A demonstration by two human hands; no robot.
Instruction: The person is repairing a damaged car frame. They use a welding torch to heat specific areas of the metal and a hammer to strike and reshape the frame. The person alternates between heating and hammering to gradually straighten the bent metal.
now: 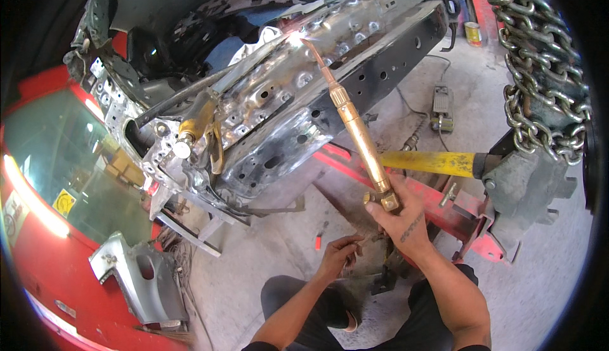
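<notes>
My right hand (404,214) is wrapped round the lower end of a brass gas torch (360,136), with the thumb beside its valve knob. The torch slants up and away to the left. At its copper tip a bright glow (297,39) meets the bare metal panel (263,94) of a stripped vehicle body. Lower and to the left, my left hand (339,257) is closed, fingers curled in front of my knees; what they hold, if anything, is unclear. A clamp (216,151) and a yellowish tool handle (198,122) are at the panel's near-left end.
Heavy chains (539,65) hang at the right above a grey steel bracket (530,186). A yellow bar (438,162) and red beam (438,205) cross beside my right hand. A foot pedal (443,100) with cables lies on the floor. A silver body panel (136,275) stands lower left.
</notes>
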